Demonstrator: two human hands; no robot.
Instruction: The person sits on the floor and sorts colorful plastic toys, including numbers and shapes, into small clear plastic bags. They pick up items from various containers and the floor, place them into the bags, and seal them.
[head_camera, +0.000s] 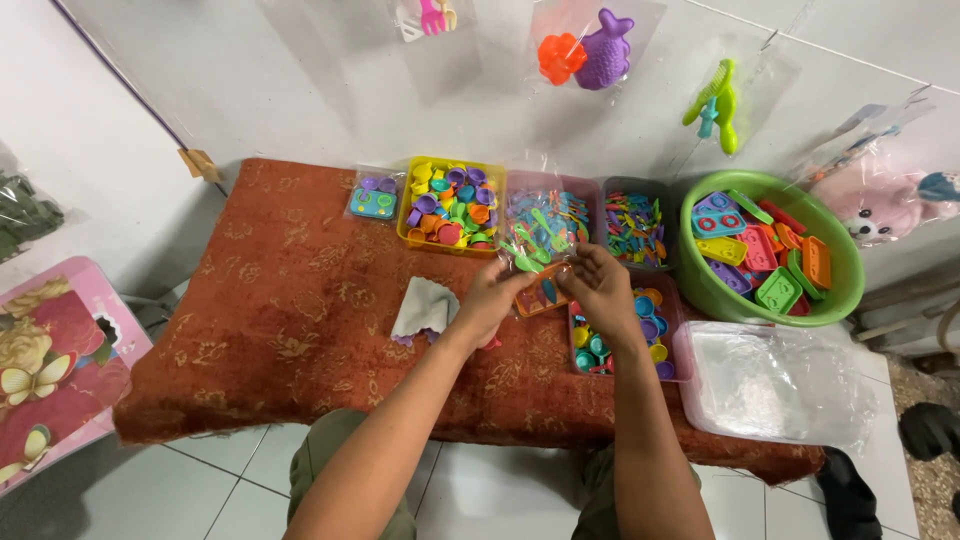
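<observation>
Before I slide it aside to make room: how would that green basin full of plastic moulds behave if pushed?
The green basin looks like rigid plastic, so it should probably slide whole across the patterned cloth. Its wide round base makes tipping unlikely. The flat moulds lie loosely piled and may shift or rattle.

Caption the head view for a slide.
Both hands, left hand and right hand, hold a clear toy bag over a red cloth.

Table: low table (300, 330) draped in rust-red patterned cloth
Back row: small packed bag (373, 198), yellow tub (405, 222), two clear tubs of bright toy pieces
Right: green basin (712, 290), stack of clear bags (775, 385)
Middle: grey rag (424, 306), pink tub (575, 345)
</observation>
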